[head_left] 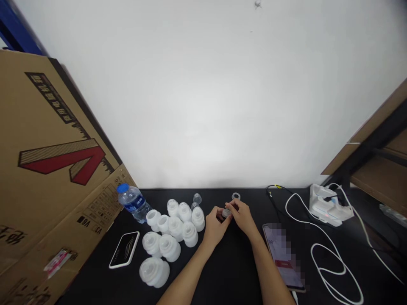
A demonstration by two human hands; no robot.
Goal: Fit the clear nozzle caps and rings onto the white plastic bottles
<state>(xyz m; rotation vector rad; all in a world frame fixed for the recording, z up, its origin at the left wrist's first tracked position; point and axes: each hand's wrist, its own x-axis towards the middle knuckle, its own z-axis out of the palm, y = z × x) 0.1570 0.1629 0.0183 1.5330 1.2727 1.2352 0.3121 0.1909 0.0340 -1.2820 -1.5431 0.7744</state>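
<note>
Near the back centre of the black table, my left hand is closed round a small translucent piece. My right hand meets it from the right, its fingertips pinched at the top of the same piece. A clear ring lies just behind my right hand. To the left stand several white bottles, some with translucent nipples on top, among them a capped one nearest my left hand and an open-topped one. Two small clear domed pieces sit behind them.
A water bottle and a white-framed device are at the left, beside a large cardboard box. On the right lie a phone, a white charging dock and looped white cables. A white wall rises behind.
</note>
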